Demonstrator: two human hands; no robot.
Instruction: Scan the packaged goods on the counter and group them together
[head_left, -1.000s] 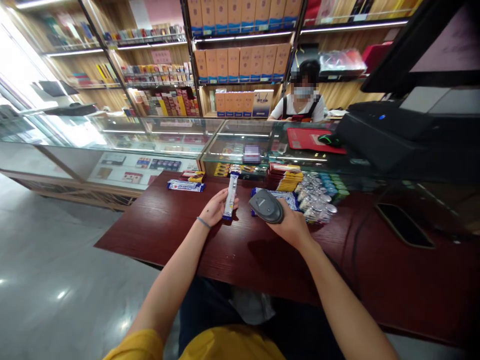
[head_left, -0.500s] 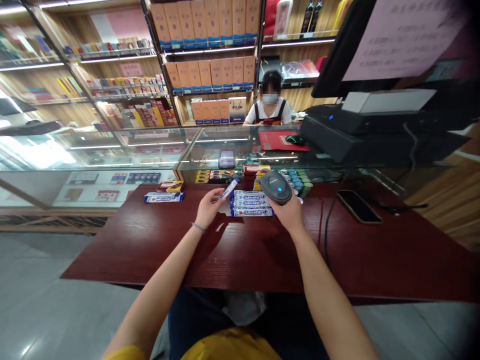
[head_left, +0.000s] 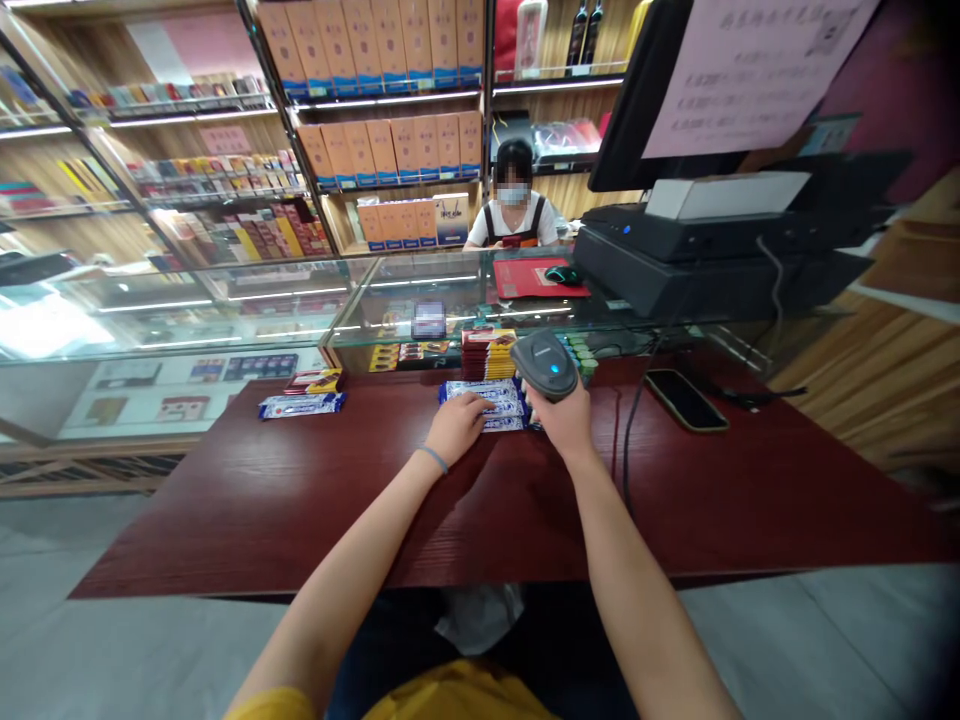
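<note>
My left hand (head_left: 455,427) is over the left part of a group of blue-and-white wrapped snack bars (head_left: 504,408), its fingers curled down onto one of them. The hand hides part of the group, so where the gripped bar ends cannot be made out. A dark grey handheld barcode scanner (head_left: 545,364) with a lit blue light is gripped in my right hand (head_left: 562,418), just above and right of the bars. Behind the bars stand stacked red-and-yellow snack packs (head_left: 487,352). Farther left, another blue-and-white bar (head_left: 301,404) lies in front of red-and-yellow packs (head_left: 315,381).
A dark red table (head_left: 300,530) fills the front, with a glass counter (head_left: 285,320) behind. A phone (head_left: 686,399) and the scanner's cable (head_left: 631,440) lie right. A monitor (head_left: 630,110) stands over black equipment (head_left: 645,270). A masked person (head_left: 517,215) sits behind the counter.
My left hand has brought its raised bar down and right onto the group of bars. The scanner stays in my right hand, nearly where it was. The view has shifted slightly right.
</note>
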